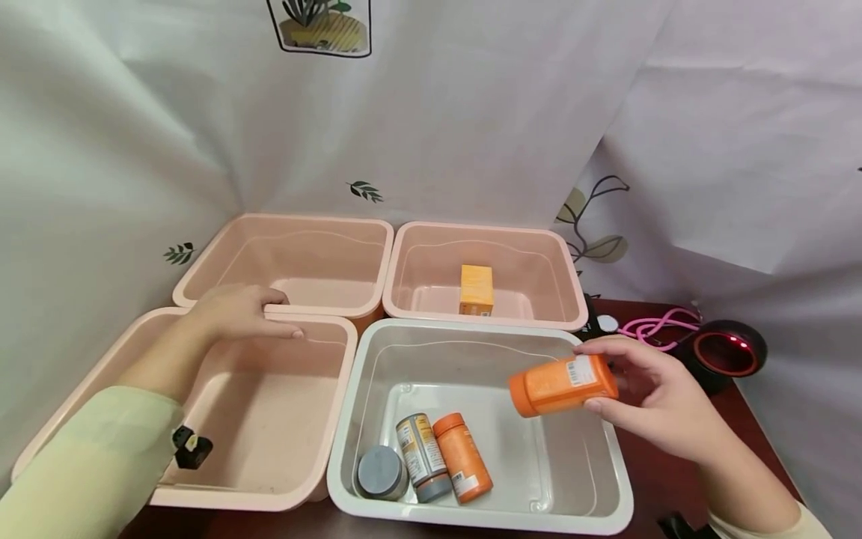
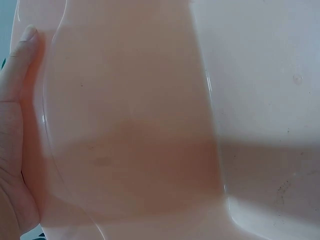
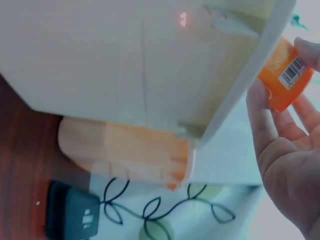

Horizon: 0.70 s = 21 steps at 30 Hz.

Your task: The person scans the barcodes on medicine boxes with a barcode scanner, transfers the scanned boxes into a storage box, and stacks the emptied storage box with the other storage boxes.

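Observation:
My right hand point(image 1: 663, 397) grips an orange bottle point(image 1: 555, 383) by its base end, above the right side of the grey bin point(image 1: 471, 516). The bottle lies nearly level, its cap pointing left, and a white barcode label point(image 3: 291, 73) shows in the right wrist view. Lower in that bin lie another orange bottle point(image 1: 463, 457), a grey-and-yellow bottle point(image 1: 420, 449) and a grey-lidded container point(image 1: 381, 471). At the left, my left hand point(image 1: 236, 311) rests across the rim between two pink bins, thumb on the near side; some fingers are hidden behind the rim.
Behind the grey bin, a pink bin point(image 1: 572, 292) holds a yellow-orange box point(image 1: 476, 288). The near left pink bin point(image 1: 296, 419) and far left pink bin point(image 1: 323, 254) adjoin it. To the right are a black round device point(image 1: 730, 352) and pink tubing point(image 1: 653, 327).

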Motion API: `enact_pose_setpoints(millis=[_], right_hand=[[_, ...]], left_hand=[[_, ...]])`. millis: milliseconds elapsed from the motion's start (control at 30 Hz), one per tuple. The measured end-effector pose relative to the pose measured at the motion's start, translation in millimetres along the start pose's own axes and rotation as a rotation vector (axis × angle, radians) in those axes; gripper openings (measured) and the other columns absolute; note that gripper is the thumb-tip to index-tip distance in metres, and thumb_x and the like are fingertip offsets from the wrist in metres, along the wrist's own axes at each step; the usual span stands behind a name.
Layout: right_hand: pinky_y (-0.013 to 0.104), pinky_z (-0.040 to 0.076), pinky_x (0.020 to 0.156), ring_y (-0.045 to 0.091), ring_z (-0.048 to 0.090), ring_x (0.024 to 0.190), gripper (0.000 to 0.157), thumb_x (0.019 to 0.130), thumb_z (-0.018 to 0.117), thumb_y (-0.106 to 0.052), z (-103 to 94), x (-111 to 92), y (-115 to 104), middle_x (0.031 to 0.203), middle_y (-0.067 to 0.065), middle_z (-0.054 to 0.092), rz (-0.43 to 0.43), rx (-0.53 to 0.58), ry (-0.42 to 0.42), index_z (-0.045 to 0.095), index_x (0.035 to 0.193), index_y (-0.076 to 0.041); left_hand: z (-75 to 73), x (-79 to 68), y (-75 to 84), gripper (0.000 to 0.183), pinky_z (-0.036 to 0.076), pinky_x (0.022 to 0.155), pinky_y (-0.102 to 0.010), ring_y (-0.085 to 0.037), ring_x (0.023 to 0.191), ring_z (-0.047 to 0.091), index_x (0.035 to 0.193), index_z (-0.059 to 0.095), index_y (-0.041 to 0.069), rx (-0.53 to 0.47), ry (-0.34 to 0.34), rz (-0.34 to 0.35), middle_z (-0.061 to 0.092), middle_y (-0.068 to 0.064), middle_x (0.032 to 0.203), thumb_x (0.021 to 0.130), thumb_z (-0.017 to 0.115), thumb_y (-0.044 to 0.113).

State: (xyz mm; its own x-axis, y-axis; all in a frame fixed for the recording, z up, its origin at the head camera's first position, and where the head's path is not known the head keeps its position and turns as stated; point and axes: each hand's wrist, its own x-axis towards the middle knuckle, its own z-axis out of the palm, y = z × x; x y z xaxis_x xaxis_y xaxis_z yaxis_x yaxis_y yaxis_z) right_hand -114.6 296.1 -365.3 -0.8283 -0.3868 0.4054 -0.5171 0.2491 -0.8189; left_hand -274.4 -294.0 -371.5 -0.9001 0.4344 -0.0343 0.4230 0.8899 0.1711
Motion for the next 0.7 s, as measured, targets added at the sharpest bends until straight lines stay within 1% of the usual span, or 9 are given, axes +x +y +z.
enact_pose_setpoints(millis=[67, 167, 267, 333, 400, 533, 600, 700], right_hand=[[0.032, 0.063, 0.071, 0.023, 0.076, 0.086, 0.064, 0.078, 0.076, 0.028, -5.1, -6.7, 4.3, 0.128, 0.011, 0.065, 0.007, 0.063, 0.028, 0.061, 0.136, 0.007], [0.031, 0.062, 0.079, 0.024, 0.075, 0.096, 0.065, 0.077, 0.066, 0.037, -13.3, -15.3, 13.8, 0.134, 0.019, 0.062, -0.046, 0.206, 0.066, 0.054, 0.138, 0.016], [0.029, 0.060, 0.087, 0.025, 0.070, 0.109, 0.066, 0.075, 0.055, 0.042, -22.8, -24.3, 23.7, 0.138, 0.024, 0.059, -0.090, 0.314, 0.106, 0.048, 0.138, 0.023], [0.028, 0.059, 0.089, 0.023, 0.067, 0.113, 0.066, 0.077, 0.050, 0.042, -29.5, -31.2, 29.3, 0.140, 0.021, 0.059, -0.080, 0.335, 0.150, 0.047, 0.140, 0.023], [0.027, 0.059, 0.088, 0.021, 0.068, 0.111, 0.064, 0.081, 0.047, 0.041, -36.6, -38.8, 34.9, 0.139, 0.017, 0.062, -0.045, 0.366, 0.196, 0.048, 0.142, 0.020], [0.034, 0.061, 0.088, 0.026, 0.070, 0.111, 0.060, 0.092, 0.035, 0.035, -51.2, -53.6, 51.6, 0.137, 0.019, 0.062, -0.070, 0.583, 0.240, 0.043, 0.149, 0.019], [0.039, 0.060, 0.090, 0.030, 0.070, 0.114, 0.057, 0.098, 0.028, 0.030, -57.2, -60.7, 60.8, 0.138, 0.021, 0.060, -0.083, 0.721, 0.249, 0.042, 0.151, 0.017], [0.040, 0.057, 0.097, 0.030, 0.069, 0.120, 0.056, 0.104, 0.021, 0.018, -60.8, -69.8, 70.2, 0.140, 0.018, 0.061, -0.046, 0.819, 0.289, 0.046, 0.154, 0.010]], left_hand=[[1.0, -1.1, -0.5, 0.058, 0.053, 0.076, -0.049, -0.023, 0.089, 0.071, 0.111, 0.077, 0.023, -0.004, -0.001, -0.001, 0.076, 0.002, 0.101, 0.081, 0.080, 0.072], [2.5, -2.5, -0.2, 0.059, 0.053, 0.077, -0.049, -0.023, 0.090, 0.071, 0.112, 0.077, 0.023, -0.011, -0.005, 0.000, 0.076, 0.002, 0.101, 0.081, 0.079, 0.073], [4.0, -4.2, 0.1, 0.058, 0.053, 0.075, -0.049, -0.022, 0.089, 0.071, 0.111, 0.076, 0.023, -0.013, -0.008, 0.005, 0.075, 0.003, 0.100, 0.081, 0.079, 0.073], [4.7, -5.9, 0.1, 0.056, 0.052, 0.073, -0.047, -0.020, 0.086, 0.069, 0.109, 0.076, 0.024, -0.013, -0.013, 0.005, 0.075, 0.004, 0.098, 0.081, 0.080, 0.072], [5.0, -7.3, -0.2, 0.053, 0.052, 0.072, -0.046, -0.019, 0.084, 0.068, 0.107, 0.075, 0.025, -0.012, -0.014, 0.006, 0.074, 0.005, 0.096, 0.081, 0.080, 0.071], [4.4, -7.3, 0.6, 0.052, 0.051, 0.070, -0.046, -0.017, 0.084, 0.067, 0.105, 0.074, 0.026, -0.013, -0.015, 0.005, 0.073, 0.005, 0.095, 0.081, 0.080, 0.071], [3.9, -6.2, 0.8, 0.052, 0.050, 0.071, -0.046, -0.017, 0.084, 0.066, 0.106, 0.074, 0.026, -0.014, -0.015, 0.006, 0.073, 0.006, 0.095, 0.081, 0.080, 0.072], [3.4, -5.1, 0.4, 0.052, 0.051, 0.072, -0.046, -0.017, 0.084, 0.067, 0.106, 0.074, 0.026, -0.013, -0.014, 0.011, 0.073, 0.006, 0.095, 0.081, 0.080, 0.071]])
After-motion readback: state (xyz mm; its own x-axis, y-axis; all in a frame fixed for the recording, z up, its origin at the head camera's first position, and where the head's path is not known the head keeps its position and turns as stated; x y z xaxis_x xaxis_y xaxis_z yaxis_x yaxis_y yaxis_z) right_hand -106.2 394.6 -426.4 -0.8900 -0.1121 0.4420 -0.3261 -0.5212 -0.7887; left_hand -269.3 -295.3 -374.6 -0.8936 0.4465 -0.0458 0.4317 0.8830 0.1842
